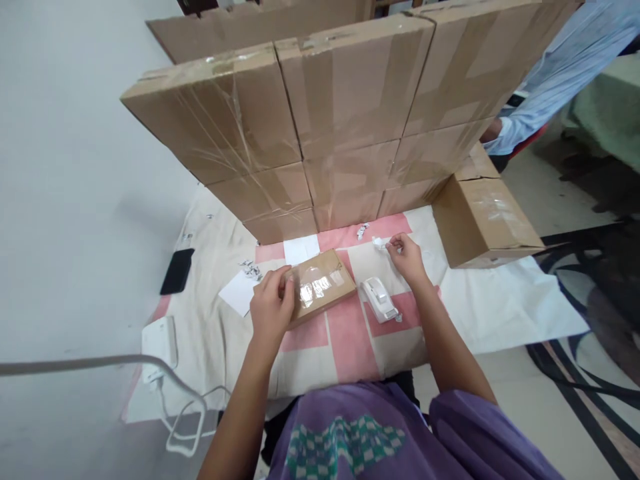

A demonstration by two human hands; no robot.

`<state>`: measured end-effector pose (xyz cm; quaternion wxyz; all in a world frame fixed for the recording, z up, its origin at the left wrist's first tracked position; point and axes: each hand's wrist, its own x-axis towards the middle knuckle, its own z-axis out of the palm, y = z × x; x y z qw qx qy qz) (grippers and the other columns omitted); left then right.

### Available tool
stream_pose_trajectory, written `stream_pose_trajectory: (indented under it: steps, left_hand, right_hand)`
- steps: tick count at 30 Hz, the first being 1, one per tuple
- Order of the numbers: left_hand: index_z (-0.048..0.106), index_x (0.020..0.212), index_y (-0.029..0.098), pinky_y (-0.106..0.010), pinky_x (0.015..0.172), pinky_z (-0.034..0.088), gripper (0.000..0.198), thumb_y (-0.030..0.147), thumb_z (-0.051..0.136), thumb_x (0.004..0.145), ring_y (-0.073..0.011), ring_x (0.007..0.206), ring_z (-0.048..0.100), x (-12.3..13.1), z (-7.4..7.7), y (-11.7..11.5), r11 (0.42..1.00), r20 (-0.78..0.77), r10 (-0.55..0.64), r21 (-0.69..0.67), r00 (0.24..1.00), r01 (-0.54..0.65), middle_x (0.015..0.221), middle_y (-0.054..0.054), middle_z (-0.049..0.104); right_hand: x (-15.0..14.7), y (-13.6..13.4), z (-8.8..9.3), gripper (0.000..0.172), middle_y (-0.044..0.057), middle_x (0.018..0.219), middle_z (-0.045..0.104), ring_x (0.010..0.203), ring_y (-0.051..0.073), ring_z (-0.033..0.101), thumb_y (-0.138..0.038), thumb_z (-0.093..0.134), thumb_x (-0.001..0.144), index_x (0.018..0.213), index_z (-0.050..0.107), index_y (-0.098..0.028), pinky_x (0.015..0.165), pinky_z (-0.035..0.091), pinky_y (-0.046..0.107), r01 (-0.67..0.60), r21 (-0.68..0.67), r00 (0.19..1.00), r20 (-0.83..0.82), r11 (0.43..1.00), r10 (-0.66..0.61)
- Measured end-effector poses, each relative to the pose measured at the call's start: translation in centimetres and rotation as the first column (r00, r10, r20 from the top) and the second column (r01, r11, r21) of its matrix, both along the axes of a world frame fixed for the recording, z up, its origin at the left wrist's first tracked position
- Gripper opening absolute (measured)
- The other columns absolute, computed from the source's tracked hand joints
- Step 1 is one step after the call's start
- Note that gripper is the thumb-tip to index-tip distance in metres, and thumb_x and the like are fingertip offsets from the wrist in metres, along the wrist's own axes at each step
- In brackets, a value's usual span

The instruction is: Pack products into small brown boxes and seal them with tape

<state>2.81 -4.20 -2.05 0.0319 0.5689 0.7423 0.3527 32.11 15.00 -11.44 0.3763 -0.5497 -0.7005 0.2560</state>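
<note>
A small flat cardboard box (pixel 323 283) with shiny clear tape across its top lies on the covered table in front of me. My left hand (pixel 273 300) grips its left end, with the fingers curled over the edge. To the right and slightly farther off, my right hand (pixel 406 257) pinches a crumpled whitish scrap (pixel 380 244), which looks like clear tape or thin plastic. Between the hands, just right of the box, rests a white tape dispenser (pixel 379 299), touched by neither hand.
A wall of taped cardboard boxes (pixel 350 100) rises behind the work spot. An open cardboard box (pixel 480 223) stands right. Paper sheets (pixel 239 293), a black phone (pixel 177 270) and a white cabled device (pixel 159 347) lie left. Another person's sleeve (pixel 550 87) shows at the upper right.
</note>
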Motion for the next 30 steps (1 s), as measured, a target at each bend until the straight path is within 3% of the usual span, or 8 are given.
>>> stream_pose_trajectory:
  steps: [3, 9, 13, 18, 22, 26, 28, 30]
  left_hand:
    - [0.071, 0.107, 0.021, -0.027, 0.073, 0.046, 0.022, 0.033, 0.054, 0.1, -0.0145, 0.071, 0.06, 2.4, 1.4, 0.2, 0.985, 0.066, -0.14, 0.112, 0.988, 0.132, 0.082, -0.002, 0.066]
    - [0.054, 0.142, 0.025, -0.026, 0.067, 0.049, 0.054, 0.045, 0.066, 0.093, -0.0127, 0.066, 0.06, 7.3, 4.0, 2.3, 0.872, 0.545, -0.331, -0.135, 0.77, 0.47, 0.09, 0.0, 0.068]
    - [0.07, 0.114, 0.021, -0.027, 0.076, 0.053, 0.03, 0.044, 0.059, 0.097, -0.017, 0.082, 0.069, 8.2, 4.0, 3.0, 0.825, 0.734, -0.333, -0.078, 0.592, 0.56, 0.096, -0.004, 0.073]
    - [0.073, 0.102, 0.022, -0.028, 0.077, 0.055, 0.022, 0.04, 0.06, 0.098, -0.0188, 0.083, 0.071, 8.2, 3.2, 2.6, 0.85, 0.682, -0.355, -0.049, 0.639, 0.525, 0.096, -0.004, 0.076]
    - [0.074, 0.097, 0.024, -0.029, 0.079, 0.055, 0.019, 0.035, 0.058, 0.099, -0.018, 0.085, 0.072, 8.0, 3.2, 1.8, 0.876, 0.578, -0.374, -0.038, 0.726, 0.481, 0.094, -0.002, 0.077]
    - [0.071, 0.09, 0.021, -0.025, 0.075, 0.052, 0.021, 0.034, 0.057, 0.1, -0.0149, 0.083, 0.07, 6.0, 3.9, 1.0, 0.983, 0.469, -0.166, 0.145, 0.867, 0.11, 0.091, -0.002, 0.076]
    - [0.07, 0.09, 0.02, -0.023, 0.065, 0.049, 0.021, 0.037, 0.06, 0.098, -0.0125, 0.072, 0.066, 4.5, 4.3, 0.7, 0.98, 0.504, -0.044, 0.19, 0.863, -0.061, 0.086, -0.002, 0.075]
    - [0.07, 0.091, 0.019, -0.023, 0.06, 0.046, 0.024, 0.041, 0.064, 0.096, -0.0117, 0.066, 0.063, 3.5, 4.4, 0.6, 0.985, 0.565, -0.043, 0.163, 0.824, -0.06, 0.082, -0.002, 0.074]
  right_hand:
    - [-0.4, -3.4, 2.9, 0.023, 0.003, 0.09, 0.066, 0.076, 0.018, 0.06, -0.032, 0.058, 0.091, 0.111, 0.057, -0.021, 0.074, 0.05, 0.031, -0.036, 0.04, 0.995, -0.088, 0.999, 0.039]
    - [-1.3, -10.3, 9.3, 0.021, 0.004, 0.096, 0.063, 0.086, 0.018, 0.06, -0.019, 0.055, 0.1, 0.118, 0.064, -0.025, 0.079, 0.05, 0.034, -0.299, 0.229, 0.931, -0.144, 0.926, 0.336]
    - [-1.1, -12.1, 11.0, 0.028, 0.005, 0.1, 0.064, 0.094, 0.02, 0.06, -0.009, 0.052, 0.1, 0.12, 0.063, -0.027, 0.081, 0.05, 0.037, -0.407, 0.338, 0.889, -0.069, 0.849, 0.453]
    - [-1.6, -12.4, 11.2, 0.03, 0.007, 0.103, 0.057, 0.097, 0.023, 0.058, -0.018, 0.063, 0.097, 0.125, 0.06, -0.028, 0.081, 0.052, 0.039, -0.437, 0.297, 0.888, -0.005, 0.849, 0.459]
    - [-1.8, -12.3, 11.0, 0.007, 0.006, 0.096, 0.051, 0.09, 0.022, 0.055, -0.019, 0.064, 0.096, 0.097, 0.064, -0.025, 0.075, 0.05, 0.036, -0.417, 0.332, 0.9, 0.019, 0.846, 0.436]
    - [0.1, -11.5, 10.2, 0.015, 0.005, 0.091, 0.056, 0.086, 0.021, 0.058, -0.016, 0.06, 0.096, 0.085, 0.056, -0.024, 0.074, 0.048, 0.036, -0.263, 0.403, 0.954, -0.029, 0.876, 0.3]
    - [1.4, -10.2, 9.1, 0.015, 0.003, 0.084, 0.057, 0.078, 0.02, 0.057, -0.021, 0.062, 0.095, 0.082, 0.055, -0.024, 0.072, 0.047, 0.034, -0.131, 0.38, 0.988, -0.031, 0.916, 0.154]
    - [2.0, -8.2, 7.5, 0.01, 0.0, 0.073, 0.055, 0.067, 0.018, 0.054, -0.027, 0.063, 0.094, 0.086, 0.059, -0.024, 0.067, 0.044, 0.032, -0.033, 0.257, 0.999, 0.039, 0.966, 0.024]
